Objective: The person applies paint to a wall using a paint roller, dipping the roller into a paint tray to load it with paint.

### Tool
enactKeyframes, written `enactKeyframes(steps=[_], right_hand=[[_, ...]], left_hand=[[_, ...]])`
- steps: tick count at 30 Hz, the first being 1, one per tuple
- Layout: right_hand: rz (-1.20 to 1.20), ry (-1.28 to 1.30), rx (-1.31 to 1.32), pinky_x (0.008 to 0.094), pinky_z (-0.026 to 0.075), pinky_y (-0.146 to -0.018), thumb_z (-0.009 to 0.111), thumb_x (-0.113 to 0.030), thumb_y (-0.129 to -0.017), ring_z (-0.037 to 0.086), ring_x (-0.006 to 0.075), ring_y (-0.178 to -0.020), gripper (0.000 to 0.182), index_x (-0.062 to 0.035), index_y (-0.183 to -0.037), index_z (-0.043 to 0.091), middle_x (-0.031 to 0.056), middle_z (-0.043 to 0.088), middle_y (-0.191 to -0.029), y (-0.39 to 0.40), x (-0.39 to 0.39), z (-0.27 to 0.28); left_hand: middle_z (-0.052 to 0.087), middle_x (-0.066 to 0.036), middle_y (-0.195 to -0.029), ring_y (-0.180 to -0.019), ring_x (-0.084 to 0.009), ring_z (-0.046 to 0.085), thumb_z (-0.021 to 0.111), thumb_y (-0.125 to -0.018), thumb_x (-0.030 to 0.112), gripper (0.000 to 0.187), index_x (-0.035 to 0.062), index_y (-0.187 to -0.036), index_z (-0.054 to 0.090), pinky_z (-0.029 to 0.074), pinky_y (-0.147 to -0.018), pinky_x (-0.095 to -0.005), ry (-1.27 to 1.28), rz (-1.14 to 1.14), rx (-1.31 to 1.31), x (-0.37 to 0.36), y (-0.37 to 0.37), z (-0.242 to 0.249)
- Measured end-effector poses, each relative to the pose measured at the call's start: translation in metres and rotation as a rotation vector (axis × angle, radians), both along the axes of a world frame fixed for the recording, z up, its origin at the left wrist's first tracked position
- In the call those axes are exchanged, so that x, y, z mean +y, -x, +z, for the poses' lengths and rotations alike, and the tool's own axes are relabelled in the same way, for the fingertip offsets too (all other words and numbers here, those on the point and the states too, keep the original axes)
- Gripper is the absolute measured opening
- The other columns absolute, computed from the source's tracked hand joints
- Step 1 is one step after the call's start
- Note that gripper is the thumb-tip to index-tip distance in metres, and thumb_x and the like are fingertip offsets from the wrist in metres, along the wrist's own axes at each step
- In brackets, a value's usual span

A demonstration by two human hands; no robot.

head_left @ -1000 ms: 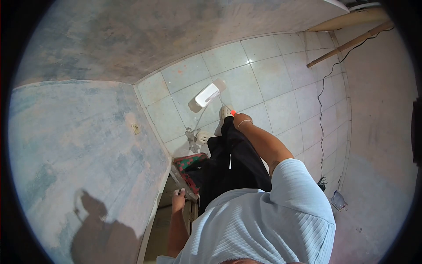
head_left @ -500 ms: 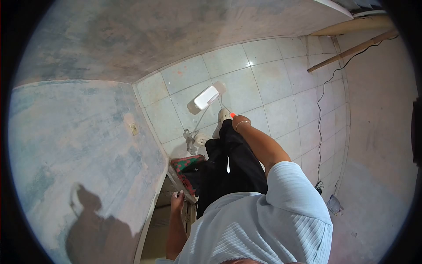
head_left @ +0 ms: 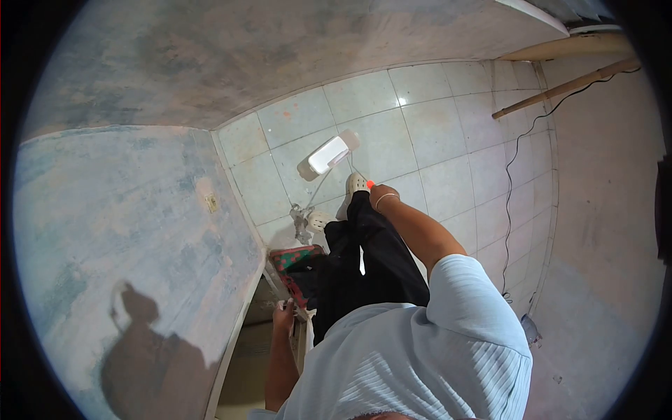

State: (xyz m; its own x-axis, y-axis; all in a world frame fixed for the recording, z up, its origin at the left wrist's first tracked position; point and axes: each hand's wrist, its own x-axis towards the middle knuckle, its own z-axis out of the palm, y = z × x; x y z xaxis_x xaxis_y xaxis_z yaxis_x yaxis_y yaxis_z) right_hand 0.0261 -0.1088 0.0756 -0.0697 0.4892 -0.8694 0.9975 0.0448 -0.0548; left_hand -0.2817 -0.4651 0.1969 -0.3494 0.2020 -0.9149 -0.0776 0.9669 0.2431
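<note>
The right hand (head_left: 383, 194) hangs low beside the black trousers (head_left: 364, 266), its fingers clenched around a small object with an orange-red tip (head_left: 370, 184); that tip shows just above the white shoe (head_left: 355, 184) on the tiled floor (head_left: 448, 140); the left hand (head_left: 284, 316) rests on the edge of a narrow ledge (head_left: 276, 283) near a red patterned cloth (head_left: 297, 257), though whether its fingers grip cannot be told; a lit white lamp (head_left: 329, 154) lies on the far tiles.
</note>
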Motion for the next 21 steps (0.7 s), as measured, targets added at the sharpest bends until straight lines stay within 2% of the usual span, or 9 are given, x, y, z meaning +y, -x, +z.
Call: enactKeyframes(steps=[3,5,9,10,12,13,16,19,21], right_hand=[[0.022,0.002,0.017,0.0382,0.051,-0.085,0.045,-0.018,-0.089,0.064,0.0293,-0.102,0.031,-0.0032,-0.104,0.067,0.0166,0.066,-0.109,-0.002,0.0,0.021],[0.014,0.002,0.051,0.0404,0.052,-0.083,0.05,-0.015,-0.085,0.064,0.0325,-0.098,0.028,-0.0014,-0.106,0.063,0.0204,0.066,-0.103,-0.01,0.005,0.046],[0.031,-0.012,0.082,0.0408,0.052,-0.082,0.05,-0.013,-0.083,0.064,0.0336,-0.096,0.028,-0.0016,-0.106,0.062,0.0206,0.066,-0.101,-0.024,0.006,0.052],[0.04,-0.017,0.099,0.0411,0.052,-0.082,0.05,-0.012,-0.082,0.064,0.034,-0.095,0.029,-0.0016,-0.108,0.061,0.0209,0.066,-0.1,-0.027,0.005,0.049],[0.058,-0.034,0.134,0.0413,0.052,-0.081,0.05,-0.011,-0.081,0.064,0.0344,-0.095,0.031,-0.0016,-0.109,0.06,0.0212,0.066,-0.1,-0.03,0.005,0.055],[0.042,-0.024,0.149,0.0418,0.051,-0.081,0.05,-0.01,-0.081,0.064,0.0345,-0.094,0.033,-0.0011,-0.111,0.058,0.0214,0.066,-0.1,-0.031,0.006,0.067],[0.035,-0.054,0.184,0.0427,0.051,-0.082,0.05,-0.009,-0.08,0.064,0.0354,-0.094,0.037,0.0001,-0.116,0.054,0.0223,0.065,-0.1,-0.038,0.014,0.103],[0.039,-0.069,0.184,0.0423,0.05,-0.084,0.047,-0.009,-0.082,0.063,0.0355,-0.097,0.041,0.0012,-0.121,0.049,0.0232,0.064,-0.103,-0.036,0.031,0.165],[-0.001,-0.078,0.188,0.0416,0.05,-0.085,0.047,-0.01,-0.08,0.062,0.0362,-0.1,0.049,0.0035,-0.127,0.043,0.0255,0.063,-0.104,-0.035,0.045,0.2]], left_hand=[[0.06,-0.006,-0.085,-0.067,-0.015,0.057,0.057,-0.091,0.034,0.036,0.0031,-0.109,0.055,0.044,-0.057,-0.0297,0.009,-0.03,0.077,-0.005,0.003,-0.006],[0.059,-0.007,-0.086,-0.067,-0.0149,0.056,0.057,-0.091,0.034,0.037,0.0029,-0.11,0.054,0.044,-0.057,-0.0299,0.027,-0.082,0.095,-0.016,0.009,-0.022],[0.059,-0.007,-0.086,-0.066,-0.0142,0.054,0.057,-0.091,0.035,0.039,0.0028,-0.113,0.054,0.043,-0.055,-0.0305,0.088,-0.178,0.168,-0.031,0.008,-0.042],[0.059,-0.007,-0.086,-0.066,-0.0142,0.054,0.057,-0.091,0.035,0.039,0.0028,-0.113,0.054,0.043,-0.055,-0.0305,0.074,-0.172,0.181,-0.013,0.002,-0.028],[0.062,-0.02,-0.107,-0.099,-0.0308,0.059,0.059,-0.088,0.037,0.05,-0.0042,-0.116,0.053,0.042,-0.089,-0.0405,0.103,-0.145,0.103,0.014,-0.01,0.005],[0.061,-0.007,-0.083,-0.061,-0.0133,0.053,0.058,-0.09,0.035,0.038,0.0014,-0.108,0.055,0.042,-0.053,-0.03,0.056,-0.174,0.176,0.012,-0.01,0.0],[0.061,-0.005,-0.077,-0.058,-0.0119,0.052,0.057,-0.091,0.035,0.034,0.0023,-0.099,0.056,0.041,-0.052,-0.0289,0.005,0.019,0.076,0.034,-0.016,0.016],[0.062,-0.007,-0.075,-0.06,-0.0117,0.057,0.057,-0.092,0.033,0.035,-0.0004,-0.104,0.053,0.047,-0.058,-0.029,-0.088,-0.026,0.074,0.055,-0.015,0.02],[0.06,-0.004,-0.071,-0.058,-0.0114,0.055,0.056,-0.093,0.03,0.032,-0.0002,-0.102,0.054,0.046,-0.055,-0.0282,-0.245,0.009,0.073,0.081,-0.023,0.028]])
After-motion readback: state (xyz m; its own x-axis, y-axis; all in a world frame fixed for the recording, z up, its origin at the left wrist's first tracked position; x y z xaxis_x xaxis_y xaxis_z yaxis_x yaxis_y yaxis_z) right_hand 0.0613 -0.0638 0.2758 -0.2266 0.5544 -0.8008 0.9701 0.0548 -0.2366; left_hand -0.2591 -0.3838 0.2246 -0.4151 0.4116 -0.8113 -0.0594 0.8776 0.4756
